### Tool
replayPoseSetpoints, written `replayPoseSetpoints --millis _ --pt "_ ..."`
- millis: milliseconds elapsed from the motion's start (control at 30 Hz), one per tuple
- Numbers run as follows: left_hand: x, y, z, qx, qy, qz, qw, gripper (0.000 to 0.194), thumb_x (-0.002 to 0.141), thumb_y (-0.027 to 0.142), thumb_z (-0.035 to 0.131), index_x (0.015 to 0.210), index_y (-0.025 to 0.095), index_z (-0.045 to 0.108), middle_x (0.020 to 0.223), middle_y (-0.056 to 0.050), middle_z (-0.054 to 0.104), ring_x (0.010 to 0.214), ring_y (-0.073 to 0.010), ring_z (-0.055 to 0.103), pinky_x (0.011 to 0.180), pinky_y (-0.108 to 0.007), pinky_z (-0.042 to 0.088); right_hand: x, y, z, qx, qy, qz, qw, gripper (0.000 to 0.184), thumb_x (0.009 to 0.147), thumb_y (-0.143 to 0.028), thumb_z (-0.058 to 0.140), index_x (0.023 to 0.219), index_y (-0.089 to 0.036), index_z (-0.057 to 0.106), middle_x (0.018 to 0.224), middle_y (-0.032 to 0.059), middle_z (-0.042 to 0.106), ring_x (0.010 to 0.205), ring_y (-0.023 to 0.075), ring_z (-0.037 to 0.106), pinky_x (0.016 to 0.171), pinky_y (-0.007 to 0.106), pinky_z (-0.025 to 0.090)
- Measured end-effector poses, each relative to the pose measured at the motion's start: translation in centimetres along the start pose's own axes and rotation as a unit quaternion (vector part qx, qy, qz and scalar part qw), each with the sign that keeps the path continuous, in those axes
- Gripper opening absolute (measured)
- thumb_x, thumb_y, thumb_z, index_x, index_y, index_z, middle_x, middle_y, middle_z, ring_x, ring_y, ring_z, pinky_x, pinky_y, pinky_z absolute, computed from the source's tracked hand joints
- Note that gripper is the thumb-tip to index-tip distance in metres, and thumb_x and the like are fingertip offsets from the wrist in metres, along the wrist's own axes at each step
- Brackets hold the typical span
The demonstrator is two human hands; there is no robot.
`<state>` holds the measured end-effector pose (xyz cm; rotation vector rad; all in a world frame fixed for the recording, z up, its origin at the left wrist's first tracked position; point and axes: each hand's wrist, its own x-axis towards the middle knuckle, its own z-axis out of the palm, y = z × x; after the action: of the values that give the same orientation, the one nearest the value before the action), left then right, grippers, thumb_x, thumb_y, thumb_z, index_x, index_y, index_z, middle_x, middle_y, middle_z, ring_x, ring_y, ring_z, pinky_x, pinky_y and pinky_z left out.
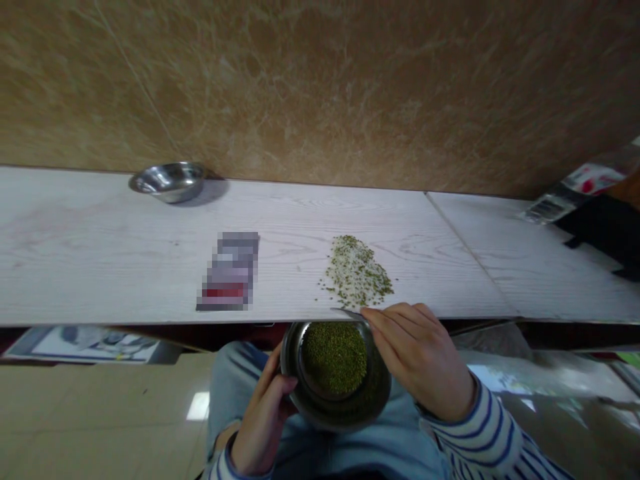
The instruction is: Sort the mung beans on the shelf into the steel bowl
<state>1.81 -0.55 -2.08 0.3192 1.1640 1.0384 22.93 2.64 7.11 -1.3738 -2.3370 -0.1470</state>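
My left hand (270,407) is closed on the rim of a steel bowl (345,420), thumb on top, just below the table's front edge. Inside the bowl lie many small green beans (335,357), which look like mung beans. Above the bowl's right side, at the table edge, my right hand (420,353) pinches a thin metal utensil (346,312). Its narrow end points left, and my fingers hide the rest, so its kind is unclear. Just beyond that end, a loose pile of white grains mixed with green beans (357,270) is spread on the tabletop.
A second steel bowl (170,183) stands by the wall at the back left. A blurred-out flat phone-like object (230,270) lies left of the pile. At the far right are a clear plastic package (575,190) and a black item (607,230). The white table (100,260) meets a marbled wall.
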Motion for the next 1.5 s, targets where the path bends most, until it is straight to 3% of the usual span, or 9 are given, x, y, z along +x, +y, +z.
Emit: replayPoseSetpoints --millis 400,733,1067,1500 --pt "-0.1 0.9 0.5 -0.003 -0.006 0.001 1.000 0.066 0.066 0.022 0.058 0.131 0.028 0.044 0.115 -0.005 0.060 0.092 -0.0244 0.056 0.061 -0.030 0.045 0.3 0.9 0.4 -0.026 0.017 0.039 0.999 0.027 0.088 -0.017 0.045 0.111 -0.014 0.058 0.091 0.0066 0.067 0.083 0.0163 0.056 0.076 0.032 0.040" --pt "-0.4 0.8 0.5 -0.011 -0.027 -0.009 1.000 0.067 0.066 0.020 0.059 0.131 0.028 0.045 0.128 -0.006 0.054 0.106 -0.0282 0.051 0.066 -0.032 0.048 -0.3 0.5 0.0 -0.019 0.011 0.042 0.999 0.028 0.087 -0.017 0.045 0.112 -0.016 0.058 0.094 0.0054 0.067 0.086 0.0152 0.057 0.076 0.032 0.040" --pt "-1.0 1.1 1.0 0.008 0.006 0.003 1.000 0.068 0.064 0.023 0.059 0.130 0.025 0.046 0.121 -0.007 0.058 0.097 -0.0279 0.055 0.060 -0.031 0.047 -0.8 0.4 0.2 -0.006 0.021 0.053 0.998 0.028 0.086 -0.015 0.047 0.112 -0.017 0.058 0.095 0.0034 0.067 0.085 0.0143 0.057 0.076 0.031 0.040" --pt "-1.2 1.1 0.7 0.000 0.009 0.010 1.000 0.067 0.063 0.023 0.060 0.129 0.027 0.048 0.126 -0.006 0.056 0.101 -0.0275 0.054 0.061 -0.029 0.047 -1.0 0.2 0.6 0.007 0.015 0.055 0.998 0.029 0.088 -0.017 0.044 0.114 -0.017 0.057 0.095 0.0061 0.067 0.086 0.0156 0.057 0.077 0.033 0.040"
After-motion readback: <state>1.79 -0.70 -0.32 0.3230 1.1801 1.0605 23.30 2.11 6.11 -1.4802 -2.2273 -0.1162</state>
